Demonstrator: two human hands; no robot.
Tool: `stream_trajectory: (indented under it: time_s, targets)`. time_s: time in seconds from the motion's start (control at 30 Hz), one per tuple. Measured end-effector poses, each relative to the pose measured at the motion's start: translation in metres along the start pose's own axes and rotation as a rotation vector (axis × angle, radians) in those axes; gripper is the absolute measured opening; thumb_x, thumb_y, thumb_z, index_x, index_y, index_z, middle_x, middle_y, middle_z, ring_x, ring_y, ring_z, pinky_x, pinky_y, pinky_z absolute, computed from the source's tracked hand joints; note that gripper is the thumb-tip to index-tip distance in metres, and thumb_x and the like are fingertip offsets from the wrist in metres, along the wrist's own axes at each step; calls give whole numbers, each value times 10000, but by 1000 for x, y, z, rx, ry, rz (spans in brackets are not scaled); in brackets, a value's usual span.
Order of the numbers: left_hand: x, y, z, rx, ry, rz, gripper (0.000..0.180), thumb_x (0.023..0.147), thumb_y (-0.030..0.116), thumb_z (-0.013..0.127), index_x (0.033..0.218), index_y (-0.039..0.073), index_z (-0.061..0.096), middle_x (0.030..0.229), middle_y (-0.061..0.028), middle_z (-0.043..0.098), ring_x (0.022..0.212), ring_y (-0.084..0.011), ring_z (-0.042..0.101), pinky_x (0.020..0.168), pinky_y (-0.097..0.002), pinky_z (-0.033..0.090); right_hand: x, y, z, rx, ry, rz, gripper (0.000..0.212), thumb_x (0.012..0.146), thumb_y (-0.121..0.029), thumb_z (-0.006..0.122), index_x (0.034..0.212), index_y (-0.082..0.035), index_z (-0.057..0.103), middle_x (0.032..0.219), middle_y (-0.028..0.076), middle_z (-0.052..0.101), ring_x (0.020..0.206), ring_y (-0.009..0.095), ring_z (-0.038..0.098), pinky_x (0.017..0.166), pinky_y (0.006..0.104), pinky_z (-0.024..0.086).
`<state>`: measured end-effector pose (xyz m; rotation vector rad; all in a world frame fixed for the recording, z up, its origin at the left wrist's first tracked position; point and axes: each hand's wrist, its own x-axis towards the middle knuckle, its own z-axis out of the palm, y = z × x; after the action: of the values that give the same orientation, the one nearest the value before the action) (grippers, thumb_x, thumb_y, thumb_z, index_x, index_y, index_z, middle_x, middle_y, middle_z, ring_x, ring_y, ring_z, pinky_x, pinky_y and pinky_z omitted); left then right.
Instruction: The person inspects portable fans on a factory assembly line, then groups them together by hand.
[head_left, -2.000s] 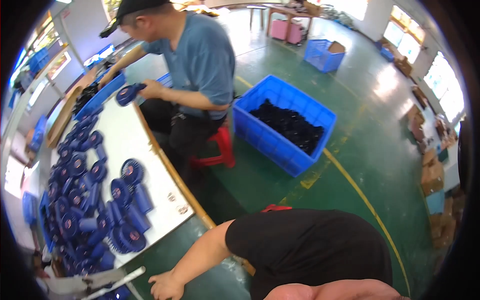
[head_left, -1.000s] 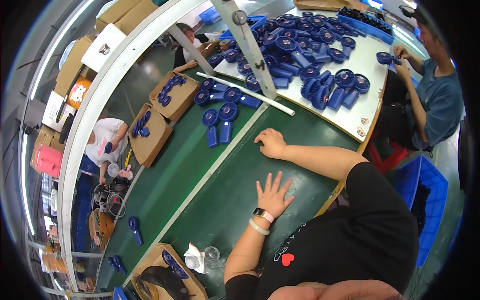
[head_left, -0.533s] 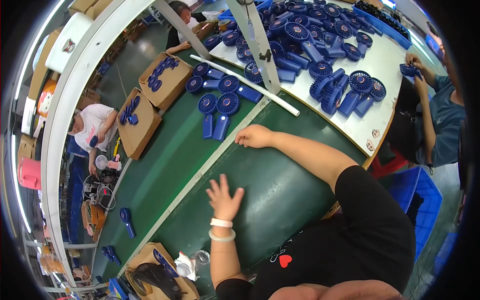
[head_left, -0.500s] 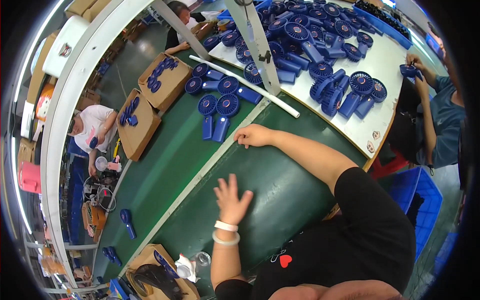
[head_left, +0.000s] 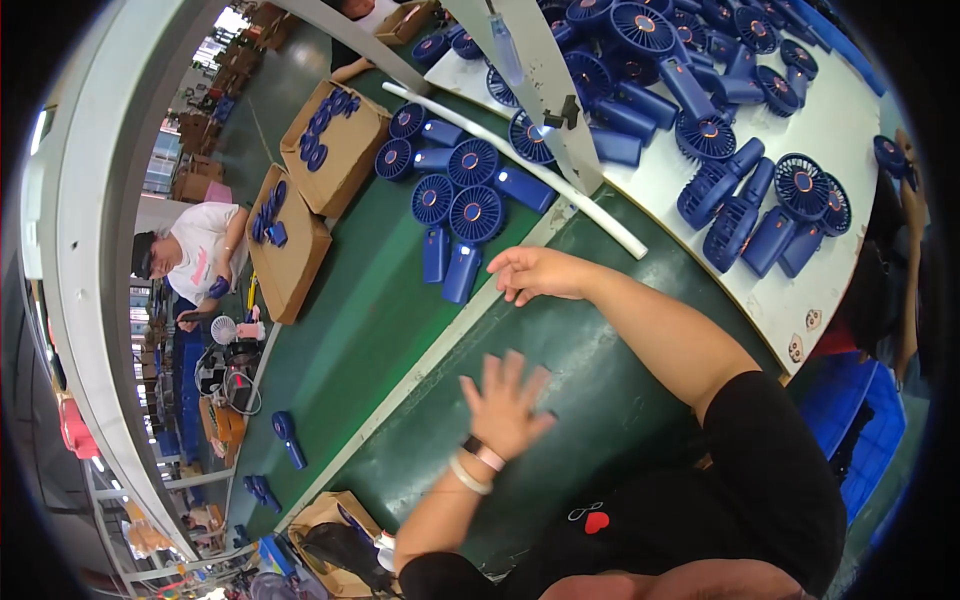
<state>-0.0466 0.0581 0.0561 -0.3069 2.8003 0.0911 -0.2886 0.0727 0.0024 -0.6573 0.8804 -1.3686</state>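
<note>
My left hand (head_left: 507,408), a band and a pale bangle at its wrist, is spread open above the green work surface (head_left: 590,370); its fingers are slightly smeared by motion. My right hand (head_left: 537,274) hovers by the pale strip (head_left: 462,325) that edges the belt, fingers apart and loosely bent. Neither holds anything. Just beyond my right hand, several dark blue handheld fans (head_left: 476,213) lie grouped on the green belt (head_left: 350,300). A long white tube (head_left: 600,220) lies past that hand, slanting between the fans and the white table.
A heap of blue fans (head_left: 705,135) covers much of the white table (head_left: 690,240), beside a metal post (head_left: 545,90). Cardboard boxes (head_left: 335,150) with fans stand across the belt. A person in white (head_left: 205,250) works there; another sits at right. A blue crate (head_left: 870,440) stands at lower right.
My left hand has moved right and is blurred now. My right hand stays near the belt's edge strip, its fingers a little more spread. The whole view has shifted slightly.
</note>
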Motion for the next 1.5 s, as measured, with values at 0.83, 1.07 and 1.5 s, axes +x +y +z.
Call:
stream_trajectory:
  time_s: [0.83, 1.07, 1.5]
  targets:
    - [-15, -17, 35, -129, 244, -651, 715, 823, 369, 522, 1398, 88, 202, 1454, -185, 134, 1321, -440, 109, 970, -669, 127, 5, 17, 8, -334, 74, -165, 287, 846, -25, 491, 1133, -24, 486, 899, 76, 546, 776, 144, 578, 681, 271, 511]
    - [-68, -3, 53, -216, 312, -559, 668, 803, 254, 570, 1342, -13, 281, 1423, -191, 223, 1290, -429, 216, 1028, -544, 202, -4, 13, 31, -906, 167, -347, 232, 805, -16, 529, 1036, -12, 551, 828, 58, 559, 725, 132, 560, 677, 257, 466]
    - [-120, 20, 14, -2414, 1165, -61, 517, 814, 38, 574, 1293, 106, 391, 1233, -106, 436, 1135, -245, 415, 917, -321, 383, -4, 12, 32, -851, 195, -169, 220, 836, -4, 537, 1054, -25, 559, 903, 40, 573, 770, 75, 522, 687, 222, 444]
